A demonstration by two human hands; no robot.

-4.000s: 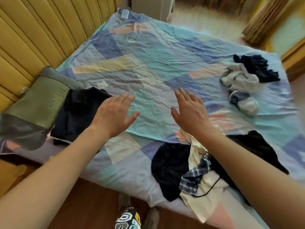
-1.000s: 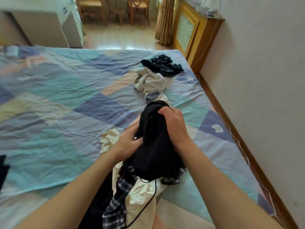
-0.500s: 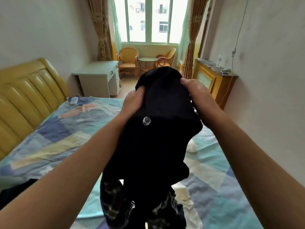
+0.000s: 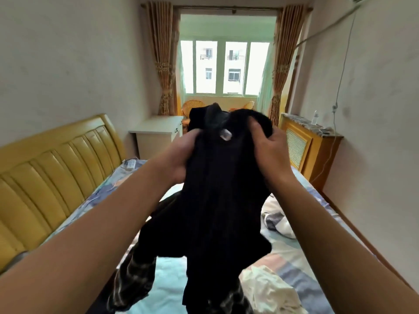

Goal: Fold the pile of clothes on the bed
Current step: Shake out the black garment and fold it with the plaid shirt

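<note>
A second ago the black garment [image 4: 217, 200] was low over the bed [image 4: 167, 279], just pulled out of the pile. Now I see it lifted high in front of the window [image 4: 224, 66], so the head has tipped up too. I think that means one piece is picked and ready to be shaken out, but no fold is made yet. It hangs down long between both arms, and a checked cloth [image 4: 131, 282] dangles with it; I can't tell if that is part of it or just caught. A cream cloth [image 4: 269, 291] lies on the bed below. Both arms reach forward, raised. My left hand [image 4: 181, 155] grips the top edge with curled fingers, and my right hand [image 4: 269, 150] pinches the other top corner, thumb in front. A small pale tag [image 4: 225, 134] sits between them
</note>
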